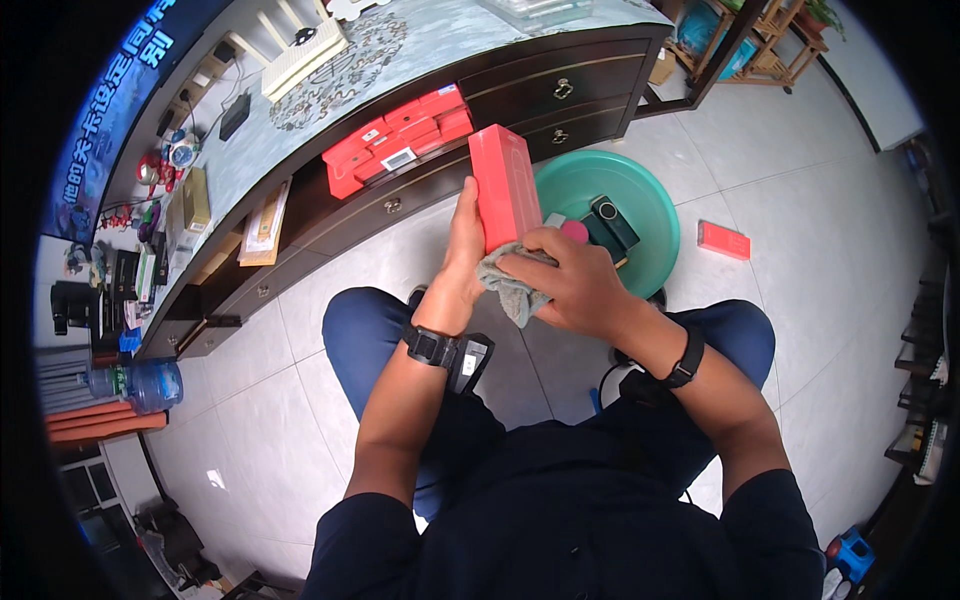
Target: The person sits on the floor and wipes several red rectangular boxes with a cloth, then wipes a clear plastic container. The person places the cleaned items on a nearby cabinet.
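My left hand [463, 244] grips a tall red cardboard box [504, 184] from its left side and holds it tilted above the floor. A grey-green cloth [517, 289] is bunched in my right hand [581, 281], against the lower end of the box. Just beyond my right hand stands a round green plastic basin [652, 202]. Inside the basin are a dark green device with a round lens-like part [611, 225] and a pink round item [575, 230], partly hidden by my hand.
A dark wooden cabinet [517, 90] runs along the front, its open shelf stacked with several red boxes [405, 135]. On its top stands a white router [306, 60]. A small red box [724, 240] lies on the tiled floor at right. A large water bottle [154, 386] lies at left.
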`<state>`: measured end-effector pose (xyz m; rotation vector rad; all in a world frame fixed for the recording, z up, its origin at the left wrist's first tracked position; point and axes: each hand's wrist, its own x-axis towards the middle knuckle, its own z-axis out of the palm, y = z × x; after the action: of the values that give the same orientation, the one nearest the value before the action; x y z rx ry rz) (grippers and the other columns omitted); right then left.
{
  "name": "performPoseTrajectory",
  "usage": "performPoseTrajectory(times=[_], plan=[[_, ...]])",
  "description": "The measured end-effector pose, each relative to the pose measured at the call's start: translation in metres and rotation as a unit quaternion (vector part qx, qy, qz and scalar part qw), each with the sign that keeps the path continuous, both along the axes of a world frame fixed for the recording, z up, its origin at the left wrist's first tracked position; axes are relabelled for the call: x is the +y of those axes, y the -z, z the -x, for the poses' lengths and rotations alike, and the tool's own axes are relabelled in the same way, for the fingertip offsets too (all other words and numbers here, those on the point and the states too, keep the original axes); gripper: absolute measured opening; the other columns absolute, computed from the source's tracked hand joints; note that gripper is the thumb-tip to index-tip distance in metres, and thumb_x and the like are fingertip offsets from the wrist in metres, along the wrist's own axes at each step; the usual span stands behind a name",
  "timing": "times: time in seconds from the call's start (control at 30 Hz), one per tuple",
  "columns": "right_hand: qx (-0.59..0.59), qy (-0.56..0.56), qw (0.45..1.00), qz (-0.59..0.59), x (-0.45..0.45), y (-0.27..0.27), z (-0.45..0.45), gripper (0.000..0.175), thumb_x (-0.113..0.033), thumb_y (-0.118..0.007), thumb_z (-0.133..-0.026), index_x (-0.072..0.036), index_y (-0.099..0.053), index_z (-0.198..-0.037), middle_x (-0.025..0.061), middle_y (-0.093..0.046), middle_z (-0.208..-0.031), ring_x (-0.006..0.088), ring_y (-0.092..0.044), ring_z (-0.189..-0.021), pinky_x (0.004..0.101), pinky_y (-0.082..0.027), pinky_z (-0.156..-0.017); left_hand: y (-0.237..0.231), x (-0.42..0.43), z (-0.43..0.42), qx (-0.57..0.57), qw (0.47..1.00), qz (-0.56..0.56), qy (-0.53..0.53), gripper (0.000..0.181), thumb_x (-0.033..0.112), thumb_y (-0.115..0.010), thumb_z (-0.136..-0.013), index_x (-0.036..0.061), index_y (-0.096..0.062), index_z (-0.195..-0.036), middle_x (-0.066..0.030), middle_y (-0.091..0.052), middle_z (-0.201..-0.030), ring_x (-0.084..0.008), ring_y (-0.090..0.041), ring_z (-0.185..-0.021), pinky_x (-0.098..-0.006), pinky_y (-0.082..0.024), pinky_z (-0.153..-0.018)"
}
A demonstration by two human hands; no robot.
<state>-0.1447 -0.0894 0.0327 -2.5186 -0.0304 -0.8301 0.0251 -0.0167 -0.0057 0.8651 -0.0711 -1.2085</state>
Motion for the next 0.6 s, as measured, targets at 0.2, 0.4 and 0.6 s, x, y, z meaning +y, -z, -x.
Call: performPoseTrajectory(times=[0.2,0.4,0.6], plan=[[-0.028,0.072,0.990,-0.119,-0.011,-0.008,0.003,0.048,-0.012,-0.079,-0.067,-0.020,-0.070,-0.113,0.0041,-0.058,-0.104,0.0254,-0.067,-0.087,0.0357,-0.055,-0.064,-0.007,0.004,-0.007,0.000,0.998,0.056,0.042,0.061,0.057,-0.053,-0.100,0.0055,-0.054,-0.132,-0.0108,-0.065,-0.116,-0.0239,-0.065,-0.105,-0.0408,-0.056,-0.092],[-0.030,0.067,0.991,-0.113,-0.011,-0.006,0.001,0.050,-0.010,-0.078,-0.066,-0.021,-0.070,-0.114,0.0044,-0.058,-0.104,0.0247,-0.067,-0.087,0.0349,-0.055,-0.065,0.000,0.004,0.006,0.037,0.995,0.055,0.072,0.080,0.076,-0.049,-0.088,0.0061,-0.055,-0.126,-0.0119,-0.065,-0.110,-0.0243,-0.066,-0.103,-0.0405,-0.058,-0.089],[-0.007,0.004,1.000,-0.006,-0.003,-0.002,0.004,0.050,-0.012,-0.081,-0.065,-0.021,-0.072,-0.113,0.0043,-0.060,-0.106,0.0223,-0.069,-0.084,0.0321,-0.057,-0.065,0.002,0.003,0.009,-0.066,0.992,-0.102,0.036,0.083,0.076,-0.046,-0.091,0.0025,-0.056,-0.128,-0.0139,-0.066,-0.111,-0.0250,-0.068,-0.098,-0.0389,-0.059,-0.084]])
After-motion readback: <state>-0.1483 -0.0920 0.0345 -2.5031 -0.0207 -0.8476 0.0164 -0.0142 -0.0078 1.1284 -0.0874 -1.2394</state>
